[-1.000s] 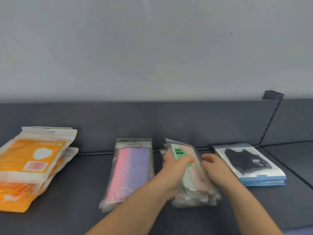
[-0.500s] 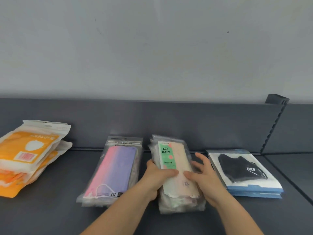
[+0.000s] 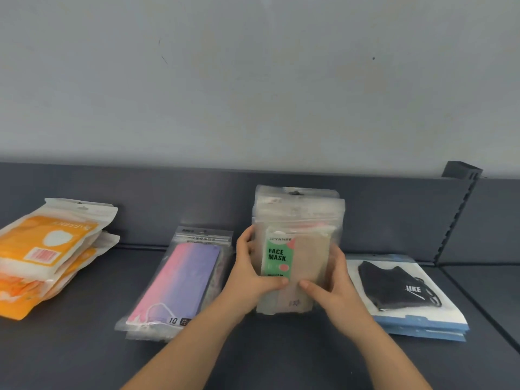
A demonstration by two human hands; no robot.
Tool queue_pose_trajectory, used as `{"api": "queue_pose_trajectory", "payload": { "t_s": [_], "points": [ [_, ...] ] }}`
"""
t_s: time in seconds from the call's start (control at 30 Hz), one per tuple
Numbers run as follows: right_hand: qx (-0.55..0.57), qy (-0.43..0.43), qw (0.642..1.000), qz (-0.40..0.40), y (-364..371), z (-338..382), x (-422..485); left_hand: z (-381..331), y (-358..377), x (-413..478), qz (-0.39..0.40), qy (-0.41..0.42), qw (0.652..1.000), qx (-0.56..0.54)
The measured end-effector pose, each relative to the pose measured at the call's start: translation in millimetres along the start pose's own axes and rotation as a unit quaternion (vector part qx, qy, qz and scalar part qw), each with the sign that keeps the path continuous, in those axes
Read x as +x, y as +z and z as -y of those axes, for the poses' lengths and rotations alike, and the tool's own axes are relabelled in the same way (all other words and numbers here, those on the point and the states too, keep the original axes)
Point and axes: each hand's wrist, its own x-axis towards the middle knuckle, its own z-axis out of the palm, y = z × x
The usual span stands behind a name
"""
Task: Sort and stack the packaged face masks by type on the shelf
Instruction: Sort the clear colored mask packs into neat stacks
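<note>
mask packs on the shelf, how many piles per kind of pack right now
Orange packs: 1 pile, far left
Pink and purple packs: 1 pile, lying flat
Clear green-label packs: 1 bundle, stood upright in the grip of the left hand and right hand
Black mask packs: 1 pile, far right
Total: 4 groups; the packs inside each cannot be counted.

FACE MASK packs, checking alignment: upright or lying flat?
Upright: the FACE MASK packs stand on their bottom edge between the left hand and right hand.
</note>
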Motion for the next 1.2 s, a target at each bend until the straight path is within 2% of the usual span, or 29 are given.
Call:
{"api": "queue_pose_trajectory", "payload": {
  "t_s": [0.17,0.33,0.53,0.73,0.83,0.93,1.0,1.1,1.2],
  "points": [
    [0.023,-0.012,1.0,-0.006,4.7,-4.5,2.2,-4.1,5.8,-1.2,-0.017,-0.006,0.999,-0.045],
    [0.034,-0.024,0.999,-0.025,0.2,-5.9,3.5,-5.0,9.0,-1.7,-0.043,-0.003,0.998,-0.043],
    [0.028,0.013,0.999,-0.018,-1.4,-8.8,2.4,2.4,12.7,-2.7,-0.044,-0.066,0.997,0.014],
    [-0.012,0.031,0.999,-0.023,-3.2,-2.9,6.6,-6.6,11.2,-2.9,-0.054,-0.088,0.994,0.021],
    [0.013,0.091,0.996,-0.013,-3.9,0.2,8.8,-8.9,3.0,-2.0,-0.061,-0.111,0.992,0.024],
    [0.049,0.196,0.979,0.026,-2.2,-3.7,11.1,-6.3,-3.9,-2.2,-0.047,-0.183,0.98,0.055],
    [0.035,0.242,0.968,0.048,3.0,-9.2,10.0,1.2,-4.6,-5.3,-0.022,-0.227,0.969,0.097],
    [0.019,0.27,0.961,0.046,13.3,-15.6,6.7,13.8,-6.2,-9.4,0.011,-0.255,0.952,0.171],
    [0.027,0.272,0.962,0.021,24.2,-13.2,5.5,14.3,-6.7,-5.2,0.005,-0.255,0.944,0.21]
  ]
}}
